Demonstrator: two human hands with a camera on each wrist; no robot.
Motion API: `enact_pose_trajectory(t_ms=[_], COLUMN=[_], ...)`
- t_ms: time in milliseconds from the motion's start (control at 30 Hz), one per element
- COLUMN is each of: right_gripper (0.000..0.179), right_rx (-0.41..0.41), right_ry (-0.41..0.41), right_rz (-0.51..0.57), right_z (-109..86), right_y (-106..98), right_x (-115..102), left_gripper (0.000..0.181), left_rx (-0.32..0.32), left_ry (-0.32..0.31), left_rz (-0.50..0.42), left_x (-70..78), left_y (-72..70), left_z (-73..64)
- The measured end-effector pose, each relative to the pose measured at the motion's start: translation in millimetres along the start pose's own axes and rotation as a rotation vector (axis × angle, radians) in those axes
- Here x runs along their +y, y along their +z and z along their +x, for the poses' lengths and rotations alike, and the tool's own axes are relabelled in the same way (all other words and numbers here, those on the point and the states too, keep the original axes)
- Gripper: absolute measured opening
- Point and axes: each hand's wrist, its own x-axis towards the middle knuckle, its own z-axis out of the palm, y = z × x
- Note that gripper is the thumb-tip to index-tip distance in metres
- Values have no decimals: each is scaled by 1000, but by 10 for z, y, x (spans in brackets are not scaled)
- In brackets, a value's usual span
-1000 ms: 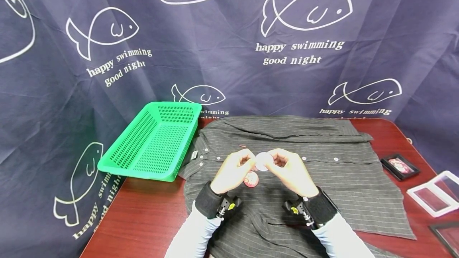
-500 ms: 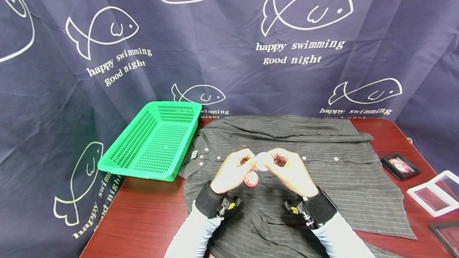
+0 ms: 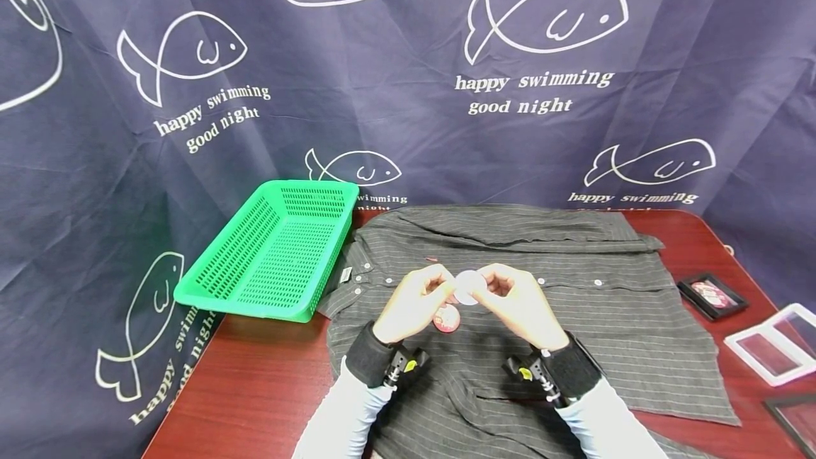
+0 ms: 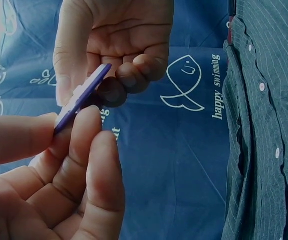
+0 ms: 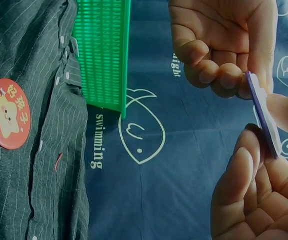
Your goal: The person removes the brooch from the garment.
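Observation:
My left hand (image 3: 411, 307) and right hand (image 3: 525, 309) meet above a dark grey striped shirt (image 3: 612, 346). Between them they pinch opposite edges of a thin round badge (image 3: 470, 287), pale from above. Seen edge-on in the left wrist view, the badge (image 4: 83, 95) has a purple rim and a whitish raised part on one face. The front design cannot be made out. Just below my left fingers, a red round badge (image 3: 447, 319) lies on the shirt; in the right wrist view, this red badge (image 5: 7, 114) bears a yellow star and characters.
A green plastic basket (image 3: 319, 289) stands at the left on the red-brown table (image 3: 274, 367). Along the right edge lie a black frame (image 3: 712, 296) with something pinkish in it, a white frame (image 3: 774, 343) and another dark frame (image 3: 793, 420). Behind hangs a blue fish-printed curtain (image 3: 408, 76).

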Motion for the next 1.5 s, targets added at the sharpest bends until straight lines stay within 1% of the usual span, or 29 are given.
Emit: enact_pose_trajectory(t_ms=[133,300,500,633,767,967,1100,1200,1300,1500], right_gripper=[11,16,19,21,23,24,23,25,27,32], right_rx=[1,8,21,35,64,109,138,143,145,161], right_ry=[1,-1,12,-9,-41,-106,-160,-202,-254,-359], right_rz=[-3,3,58,89,94,74,60,66,56,-61], right_z=[3,5,1,0,-2,-6,-8,-6,-2,13], right_y=[-2,-12,-43,-66,-86,-120,-140,-145,-139,-111], right_x=[9,9,-10,-20,-33,-61,-84,-97,-103,-86], left_gripper=[19,18,17,17,17,16,18,18,18,16], left_rx=[9,23,36,33,43,59,62,63,71,89], left_ry=[9,-1,-21,-32,-42,-77,-65,-52,-60,-90], left_rz=[0,-14,-3,3,-2,-58,-55,-55,-54,-73], left_x=[-1,5,19,18,35,31,32,24,23,51], left_y=[0,-3,-11,-24,-39,-53,-68,-81,-95,-124], left_z=[3,2,1,13,10,0,0,-2,-6,-12])
